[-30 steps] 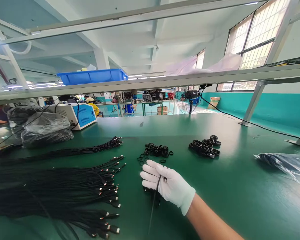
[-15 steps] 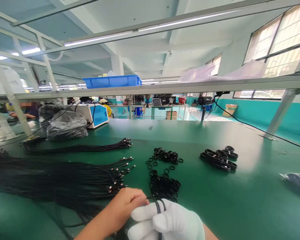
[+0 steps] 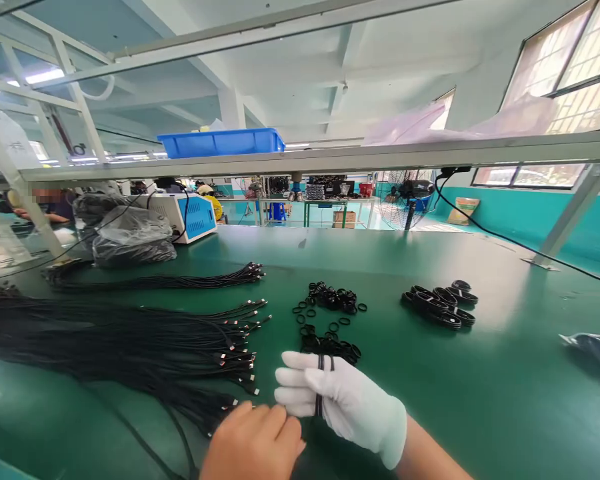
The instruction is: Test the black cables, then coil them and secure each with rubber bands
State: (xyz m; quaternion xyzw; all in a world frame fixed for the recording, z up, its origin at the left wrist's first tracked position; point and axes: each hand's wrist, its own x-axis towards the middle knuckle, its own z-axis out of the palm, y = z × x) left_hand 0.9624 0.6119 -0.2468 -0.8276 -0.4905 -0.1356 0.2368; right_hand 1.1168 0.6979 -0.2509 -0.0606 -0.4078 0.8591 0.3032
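My right hand (image 3: 330,390), in a white glove, has its fingers stretched to the left with black cable (image 3: 321,363) looped around them. Its thumb lies over the loops. Below and left of it, my bare left hand (image 3: 255,440) is closed in a fist; a dark cable strand runs up to it from the lower left, though its grip is partly hidden. Just beyond the glove lies a pile of black rings (image 3: 330,343), with a second ring pile (image 3: 333,297) behind. Many loose black cables (image 3: 145,340) with metal plugs spread out on the left.
Coiled black cables (image 3: 440,307) lie on the green table (image 3: 380,260) at right. A plastic-wrapped item (image 3: 593,350) is at the far right edge. Another cable bundle (image 3: 180,282), a clear bag (image 3: 133,237) and a white-and-blue machine (image 3: 193,217) stand back left. A shelf (image 3: 320,159) crosses above.
My left hand has moved from beside the gloved fingers down and toward me. My right hand shows higher in view, its fingers straighter, the loops still around them.
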